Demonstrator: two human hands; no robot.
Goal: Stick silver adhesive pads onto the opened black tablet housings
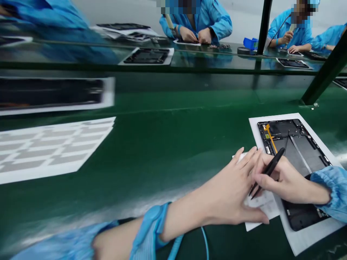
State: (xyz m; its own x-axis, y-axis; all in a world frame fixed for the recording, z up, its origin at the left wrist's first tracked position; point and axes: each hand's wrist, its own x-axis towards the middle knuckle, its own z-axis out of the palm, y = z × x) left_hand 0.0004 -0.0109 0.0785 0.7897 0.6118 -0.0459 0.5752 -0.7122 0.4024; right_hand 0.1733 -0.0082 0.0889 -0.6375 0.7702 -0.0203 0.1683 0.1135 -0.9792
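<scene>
The right hand (284, 177) is closed around a pair of black tweezers (269, 169), whose two tips point down and towards the person, slightly parted, close to the fingers of the left hand (230, 195). The left hand is opened out, palm down, its fingers stretched forward and its thumb set apart from them, over a small white paper (264, 207); whether it pinches anything beneath is hidden. The two hands meet at the fingers, the right one partly in front of the left. Just beside the paper, at the right of the green bench (168, 144), an opened tablet (314, 153) lies flat on a white sheet (296, 243), with the right wrist passing above it and hiding its middle. Inside the tablet, an orange ribbon (271, 139) runs near the far left corner and a pale strip (300, 153) crosses the grey area. A blue wrist strap (153, 225) circles the left forearm, and a blue cord (176, 248) shows beside it. Well to the left lies a sheet of grey stickers (54, 148), and beyond that a second tablet (48, 94), blurred, on a white backing. Across the way, a co-worker in a blue jacket (218, 18) has both hands at a white-edged piece (187, 43), and a blue box (251, 43) stands to the right of that person.
</scene>
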